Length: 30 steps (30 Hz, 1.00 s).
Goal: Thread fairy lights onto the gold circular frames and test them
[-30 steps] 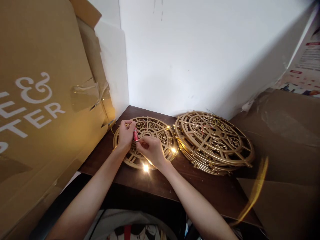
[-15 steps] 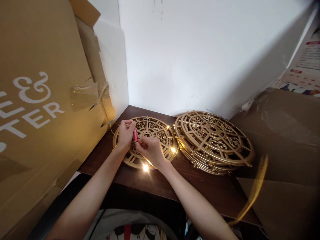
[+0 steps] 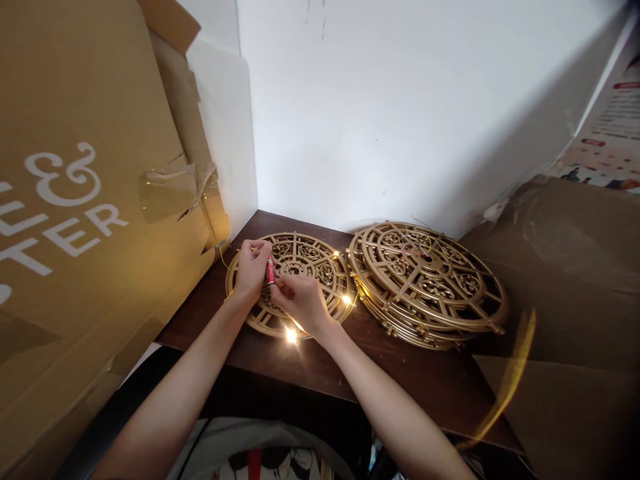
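Observation:
A small red battery is held end to end between my two hands, over a round gold openwork frame. My left hand pinches its upper end. Against its lower end, the fingers of my right hand are pressed together; thin wires at the fingertips are too small to make out. Around the frame's edge runs a string of small lights, with one bright bulb at the front and others glowing on the right side. Both hands partly cover the frame.
A stack of similar gold frames, loose wires on top, lies to the right on the dark wooden table. A large cardboard box stands close on the left, another cardboard piece on the right. The white wall rises behind.

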{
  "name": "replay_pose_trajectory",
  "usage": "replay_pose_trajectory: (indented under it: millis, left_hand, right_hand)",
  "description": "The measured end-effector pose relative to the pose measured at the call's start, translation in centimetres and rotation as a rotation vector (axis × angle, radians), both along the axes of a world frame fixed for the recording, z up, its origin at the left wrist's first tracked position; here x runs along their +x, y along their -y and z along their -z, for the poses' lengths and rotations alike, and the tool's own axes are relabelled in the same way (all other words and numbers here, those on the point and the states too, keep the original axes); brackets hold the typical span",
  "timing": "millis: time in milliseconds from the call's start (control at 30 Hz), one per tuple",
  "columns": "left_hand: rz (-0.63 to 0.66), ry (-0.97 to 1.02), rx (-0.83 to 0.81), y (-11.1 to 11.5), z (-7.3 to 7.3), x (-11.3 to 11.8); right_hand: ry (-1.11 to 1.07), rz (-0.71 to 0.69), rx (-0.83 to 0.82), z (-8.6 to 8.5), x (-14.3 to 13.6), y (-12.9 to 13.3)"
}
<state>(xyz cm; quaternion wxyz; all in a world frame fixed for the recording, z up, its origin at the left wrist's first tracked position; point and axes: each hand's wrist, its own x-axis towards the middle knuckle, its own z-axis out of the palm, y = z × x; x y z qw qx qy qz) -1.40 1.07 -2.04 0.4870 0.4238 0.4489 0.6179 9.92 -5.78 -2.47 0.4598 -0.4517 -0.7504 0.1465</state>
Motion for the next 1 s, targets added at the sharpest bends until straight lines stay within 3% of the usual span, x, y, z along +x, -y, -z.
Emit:
replay_pose_trajectory:
  millis: [667,1000]
  left_hand:
    - [0.009,-0.015,-0.022,0.27,-0.28,0.07]
    - [-0.014,0.007,-0.012,0.59,-0.60,0.15]
  right_hand:
    - [-0.007,-0.025,0.017,0.13,-0.12,0.09]
    - [0.115,0.028,0.073,-0.14,0.06,0.11]
